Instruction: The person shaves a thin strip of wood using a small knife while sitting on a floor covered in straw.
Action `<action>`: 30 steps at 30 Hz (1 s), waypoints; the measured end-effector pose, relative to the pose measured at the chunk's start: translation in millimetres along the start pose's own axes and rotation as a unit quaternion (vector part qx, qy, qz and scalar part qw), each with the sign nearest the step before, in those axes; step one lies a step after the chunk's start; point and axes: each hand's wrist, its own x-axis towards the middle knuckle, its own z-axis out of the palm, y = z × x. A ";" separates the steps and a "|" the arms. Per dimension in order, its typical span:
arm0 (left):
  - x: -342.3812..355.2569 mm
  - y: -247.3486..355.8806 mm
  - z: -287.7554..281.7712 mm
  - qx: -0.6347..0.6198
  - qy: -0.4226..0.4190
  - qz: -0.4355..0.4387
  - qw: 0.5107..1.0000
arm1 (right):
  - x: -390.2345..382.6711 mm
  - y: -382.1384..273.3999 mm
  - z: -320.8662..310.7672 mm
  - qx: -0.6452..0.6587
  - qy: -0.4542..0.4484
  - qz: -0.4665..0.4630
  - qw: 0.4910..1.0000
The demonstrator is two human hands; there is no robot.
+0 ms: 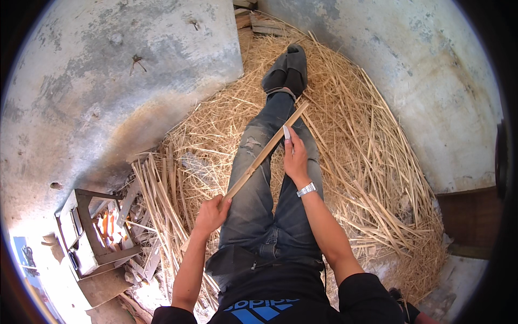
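Note:
A long, pale bamboo strip [253, 167] slants across my outstretched legs, from my left thigh up toward my shins. My left hand [212, 215] is closed round its lower part, thumb along the top. In my right hand [295, 156] is a small knife [286, 133], its short silvery blade pointing away from me. The blade lies at the upper part of the strip; whether it touches cannot be made out. My right fingers wrap the handle and hide most of it. Worn jeans [249, 156] are under the strip.
Bamboo shavings [345, 135] cover the floor around my legs. Loose split strips [156, 189] lie at my left. Beyond them stands a wooden frame [97, 237] with something glowing orange inside. Pale walls [135, 65] close in on both sides; a brown board [469, 218] leans right.

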 end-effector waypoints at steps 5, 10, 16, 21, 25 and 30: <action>-13.5 -12.2 -18.1 -0.002 -0.048 -0.022 0.999 | 12.5 8.7 -10.9 0.041 -0.068 0.140 0.987; -28.0 -34.2 -27.6 0.012 -0.060 -0.008 0.998 | 35.5 40.6 -16.4 -0.027 -0.073 0.147 0.986; -40.0 -41.3 -35.7 0.038 -0.037 0.028 0.998 | 60.7 47.4 -16.6 -0.066 -0.083 0.135 0.985; -40.4 -42.9 -33.9 0.052 -0.048 0.013 0.997 | 62.3 43.6 -15.7 -0.088 -0.109 0.182 0.973; -35.4 -41.3 -28.0 0.066 -0.051 0.022 0.996 | 47.1 37.3 -8.1 -0.076 -0.111 0.165 0.977; -30.9 -40.8 -25.3 0.061 -0.063 0.010 0.996 | 30.8 33.3 -0.2 -0.029 -0.129 0.140 0.981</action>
